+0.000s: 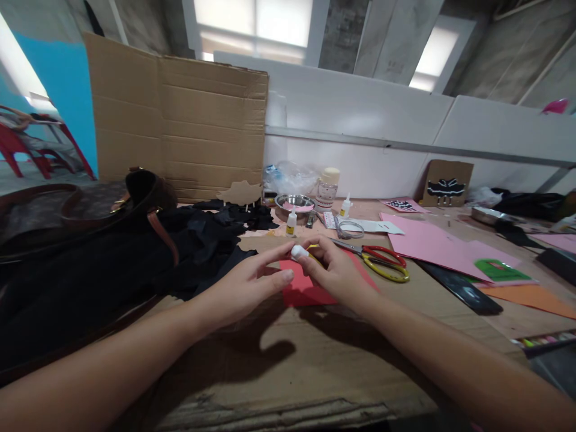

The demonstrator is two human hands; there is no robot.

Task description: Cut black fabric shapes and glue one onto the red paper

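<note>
Above a red sheet of paper [306, 293], my right hand [330, 264] is closed, thumb and fingers pinching a small white piece [299, 252] whose kind I cannot make out. A thin yellow strip shows under its fingers, partly hidden. My left hand [258, 273] reaches in from the other side; its index fingertip meets the white piece, while the thumb stays apart below. Scissors [386, 263] with red and yellow handles lie just beyond my right hand. A small glue bottle [291, 223] stands upright beyond my fingers.
Black cloth [103, 282] and a brown bag [148, 192] fill the left side. Behind stand a metal bowl [294, 203], a second glue bottle [345, 206] and a lidded bottle [328, 189]. To the right lie pink sheets [432, 246] and a dark phone-like slab [463, 288].
</note>
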